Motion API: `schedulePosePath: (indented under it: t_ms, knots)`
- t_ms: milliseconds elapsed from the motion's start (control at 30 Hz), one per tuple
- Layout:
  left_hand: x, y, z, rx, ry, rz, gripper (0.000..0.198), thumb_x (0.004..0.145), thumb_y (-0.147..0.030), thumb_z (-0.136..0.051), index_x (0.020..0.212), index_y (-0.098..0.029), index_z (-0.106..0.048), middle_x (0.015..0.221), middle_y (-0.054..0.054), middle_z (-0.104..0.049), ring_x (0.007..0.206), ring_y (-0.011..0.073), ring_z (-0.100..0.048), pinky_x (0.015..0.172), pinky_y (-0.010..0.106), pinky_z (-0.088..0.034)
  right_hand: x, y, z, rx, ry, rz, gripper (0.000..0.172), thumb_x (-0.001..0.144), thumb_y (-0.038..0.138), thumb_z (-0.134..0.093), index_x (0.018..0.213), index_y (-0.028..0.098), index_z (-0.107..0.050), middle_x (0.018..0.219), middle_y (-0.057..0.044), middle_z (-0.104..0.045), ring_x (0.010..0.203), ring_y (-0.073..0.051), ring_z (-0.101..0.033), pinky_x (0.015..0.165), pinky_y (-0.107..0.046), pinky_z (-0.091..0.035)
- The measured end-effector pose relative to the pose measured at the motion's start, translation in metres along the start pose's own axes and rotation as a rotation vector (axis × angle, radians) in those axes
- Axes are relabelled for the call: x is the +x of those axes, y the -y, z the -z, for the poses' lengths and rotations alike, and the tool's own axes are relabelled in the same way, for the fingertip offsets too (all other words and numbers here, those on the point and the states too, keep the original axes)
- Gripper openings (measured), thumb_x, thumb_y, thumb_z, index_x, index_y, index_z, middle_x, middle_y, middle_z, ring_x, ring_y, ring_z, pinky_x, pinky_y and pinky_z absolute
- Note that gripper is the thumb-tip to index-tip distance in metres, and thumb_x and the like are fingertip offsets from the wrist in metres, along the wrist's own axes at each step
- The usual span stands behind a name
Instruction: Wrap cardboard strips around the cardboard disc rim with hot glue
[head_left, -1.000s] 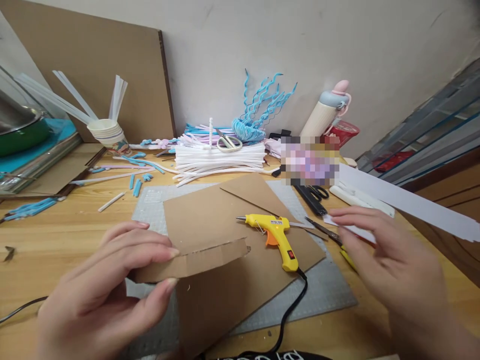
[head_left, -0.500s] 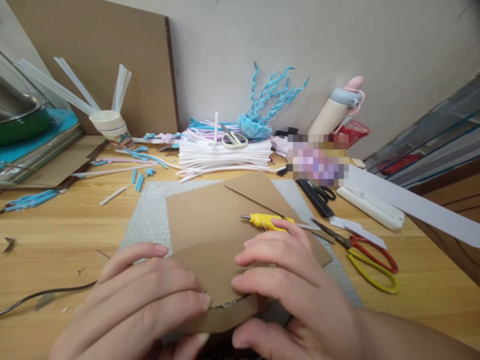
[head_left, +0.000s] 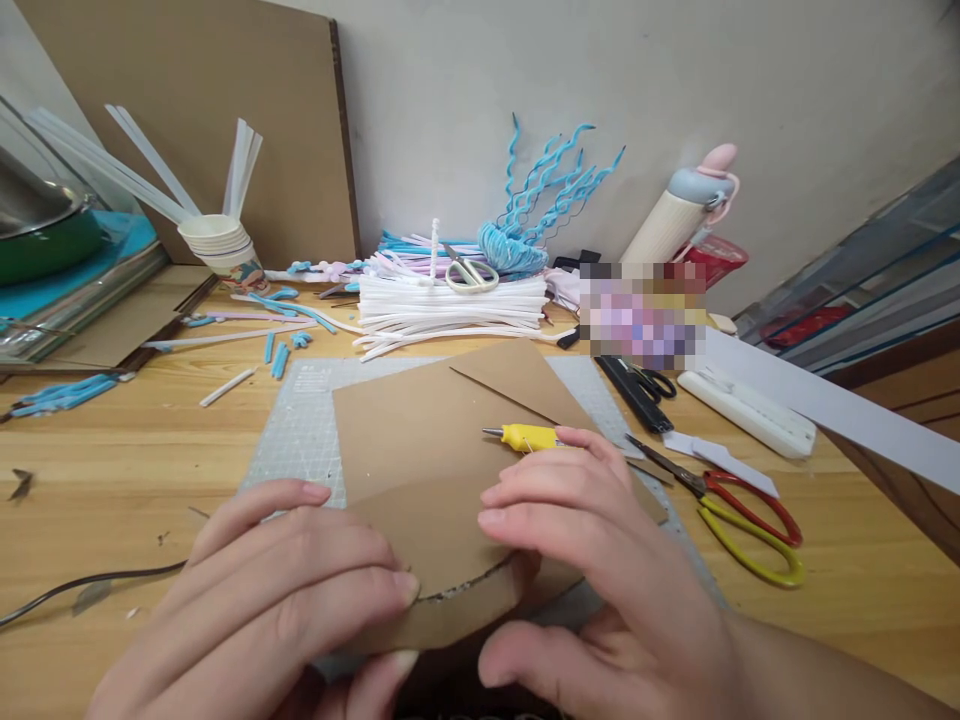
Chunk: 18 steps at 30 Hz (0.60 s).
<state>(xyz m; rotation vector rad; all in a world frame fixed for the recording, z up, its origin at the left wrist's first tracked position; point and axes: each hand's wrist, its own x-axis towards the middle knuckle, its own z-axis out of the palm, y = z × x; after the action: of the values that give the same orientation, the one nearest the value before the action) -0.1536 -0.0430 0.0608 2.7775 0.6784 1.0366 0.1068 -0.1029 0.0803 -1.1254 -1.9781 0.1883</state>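
Head view: a cardboard piece (head_left: 457, 622) with a curved side band is held at the lower centre of the frame. Its edge is gripped by the left hand (head_left: 281, 585), with fingers laid over the top and the thumb underneath. By the right hand (head_left: 600, 560), the right end of the band is framed between curled fingers and a lower thumb; whether it is pinched there cannot be told.

One second earlier, the piece was held farther left and higher by the left hand alone, and the red-and-yellow scissors (head_left: 752, 524) at right were partly covered by the right hand. Now their handles are fully exposed, while most of the yellow glue gun (head_left: 527, 437) is hidden. Beneath the gun, the cardboard sheet (head_left: 420, 420) is seen on the grey cutting mat (head_left: 300, 430).
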Motion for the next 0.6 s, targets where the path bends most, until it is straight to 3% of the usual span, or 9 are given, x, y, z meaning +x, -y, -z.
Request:
schedulePosePath:
  t_ms: [133, 433, 600]
  knots:
    - [0.006, 0.000, 0.000, -0.011, -0.030, 0.056, 0.024, 0.079, -0.020, -0.070, 0.101, -0.029, -0.068, 0.089, -0.005, -0.076, 0.080, 0.0159, -0.073, 0.102, 0.037, -0.051, -0.004, -0.006, 0.000, 0.005, -0.049, -0.014, 0.011, 0.097, 0.033, -0.067, 0.100, 0.024, -0.071, 0.102, -0.003, -0.074, 0.097, -0.019, -0.069, 0.111, -0.041, -0.029]
    - [0.004, 0.007, 0.002, -0.053, -0.041, 0.119, 0.022, 0.086, -0.019, -0.065, 0.104, -0.031, -0.066, 0.090, -0.003, -0.076, 0.081, 0.0195, -0.071, 0.103, 0.045, -0.048, -0.003, -0.021, 0.001, 0.020, -0.014, -0.059, 0.010, 0.095, 0.026, -0.071, 0.102, 0.022, -0.065, 0.099, -0.002, -0.074, 0.095, -0.018, -0.070, 0.110, -0.043, -0.027]
    - [0.007, 0.010, -0.002, -0.081, -0.096, 0.124, 0.021, 0.085, -0.019, -0.067, 0.104, -0.027, -0.067, 0.093, -0.001, -0.073, 0.083, 0.0173, -0.069, 0.101, 0.040, -0.049, -0.008, -0.031, -0.007, 0.104, 0.001, -0.149, 0.045, 0.094, 0.052, -0.067, 0.127, 0.024, -0.055, 0.108, -0.004, -0.073, 0.102, -0.022, -0.068, 0.105, -0.045, -0.037]
